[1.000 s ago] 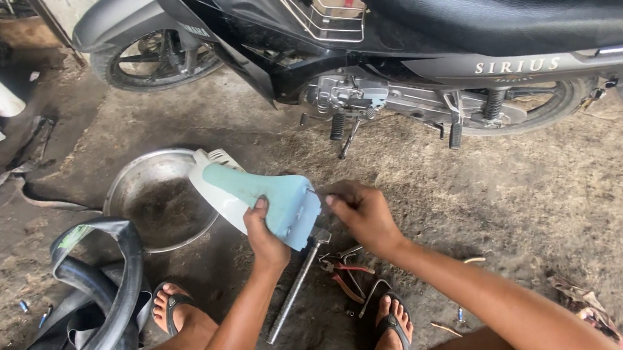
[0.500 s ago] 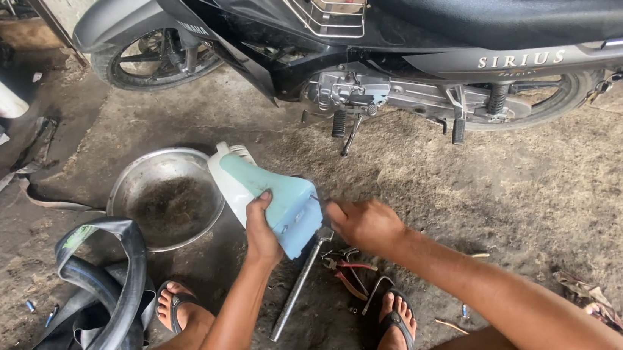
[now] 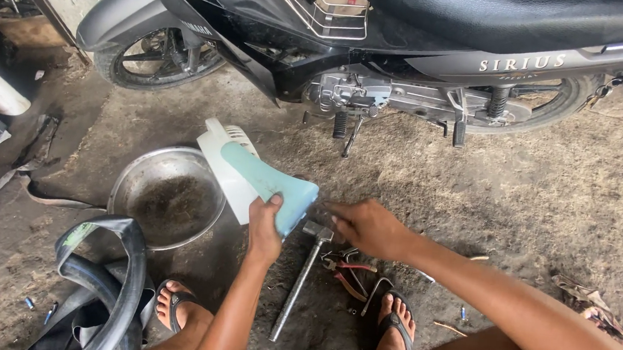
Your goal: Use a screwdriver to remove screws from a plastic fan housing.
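Dirt floor fills most of the frame, and low in the middle the person's left hand [image 3: 264,227] is clamped around the base of a white and pale blue plastic bottle [image 3: 254,181]. The bottle lies tipped on its side, its ribbed cap end pointing up and left over the rim of a round metal basin [image 3: 128,180], probably so whatever runs out lands in the basin and not on the ground. The right hand [image 3: 371,226] sits just right of the bottle's base, fingers loosely curled and pointing at it; it grips nothing, though whether a fingertip touches the bottle I cannot tell. Just below the two hands a long T-handled wrench [image 3: 301,280] lies on the ground, with red-handled pliers [image 3: 344,266] beside it, both within easy reach. A black motorcycle [image 3: 432,27] spans the top of the frame, its engine directly above the hands. At lower left a black inner tube [image 3: 113,293] curls beside a sandalled foot [image 3: 177,303].
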